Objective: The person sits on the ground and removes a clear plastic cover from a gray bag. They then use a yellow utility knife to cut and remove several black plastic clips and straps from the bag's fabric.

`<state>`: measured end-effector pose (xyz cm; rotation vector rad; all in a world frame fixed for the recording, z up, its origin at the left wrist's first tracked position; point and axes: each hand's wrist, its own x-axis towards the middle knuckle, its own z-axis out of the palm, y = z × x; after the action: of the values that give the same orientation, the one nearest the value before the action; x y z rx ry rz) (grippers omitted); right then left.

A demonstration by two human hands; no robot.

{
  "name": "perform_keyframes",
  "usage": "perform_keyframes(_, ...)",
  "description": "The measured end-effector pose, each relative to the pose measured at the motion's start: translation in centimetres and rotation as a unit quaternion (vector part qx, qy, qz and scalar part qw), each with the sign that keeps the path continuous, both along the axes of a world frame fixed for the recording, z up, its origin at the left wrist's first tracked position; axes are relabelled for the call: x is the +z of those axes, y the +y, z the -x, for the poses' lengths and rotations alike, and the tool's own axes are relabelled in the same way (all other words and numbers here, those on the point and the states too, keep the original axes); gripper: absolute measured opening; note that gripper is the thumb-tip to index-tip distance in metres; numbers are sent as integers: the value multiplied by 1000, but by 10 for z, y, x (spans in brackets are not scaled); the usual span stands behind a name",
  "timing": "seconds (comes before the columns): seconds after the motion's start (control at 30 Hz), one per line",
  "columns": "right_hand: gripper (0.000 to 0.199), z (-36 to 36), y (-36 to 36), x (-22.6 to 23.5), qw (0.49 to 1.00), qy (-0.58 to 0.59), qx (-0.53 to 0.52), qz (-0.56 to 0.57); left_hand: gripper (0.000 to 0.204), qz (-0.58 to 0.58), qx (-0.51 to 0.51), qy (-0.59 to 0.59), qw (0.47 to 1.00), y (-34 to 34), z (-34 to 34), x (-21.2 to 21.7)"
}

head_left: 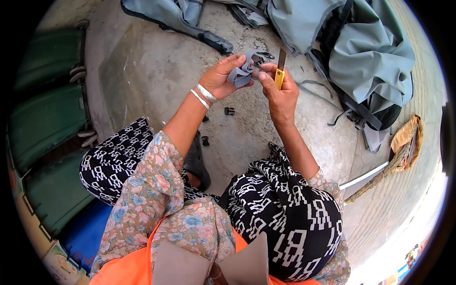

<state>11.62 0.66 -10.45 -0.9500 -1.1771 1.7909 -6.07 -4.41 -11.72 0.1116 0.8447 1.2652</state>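
Note:
My left hand (219, 78) is closed on a bunched grey webbing strap (240, 74), with pale bands around that wrist. At the strap's far end sits a black plastic buckle (258, 59), partly hidden by fingers. Held in my right hand (281, 95) is a yellow-handled knife (280, 75), its dark blade pointing up and away from me. The right fingertips also reach the strap and buckle; whether they grip them I cannot tell. Below my hands, a loose black buckle piece (229, 111) lies on the concrete, and another small black piece (205, 140) lies beside my shoe.
Grey fabric (375, 59) with straps is heaped at the far right, and more grey fabric (164, 19) lies at the far left. Green lidded bins (50, 116) line the left side, near a blue one (88, 232). A white rod (365, 175) lies at right.

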Motion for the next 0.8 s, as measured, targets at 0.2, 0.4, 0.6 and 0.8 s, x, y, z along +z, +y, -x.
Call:
perform_keyframes(0.2,28,-2,7,0,972,-159,-15,-171,23,79,17,64,995,7,-36,21)
perform_keyframes(0.4,19,-23,35,5,947,-214,22,-240,37,173,-164,245,940,2,1,3)
perform_keyframes(0.6,18,-33,50,34,928,-278,180,-171,60,-37,-104,553,826,6,13,5)
perform_keyframes(0.8,18,-35,54,41,962,-121,242,-40,64,-147,-305,382,860,25,-12,29)
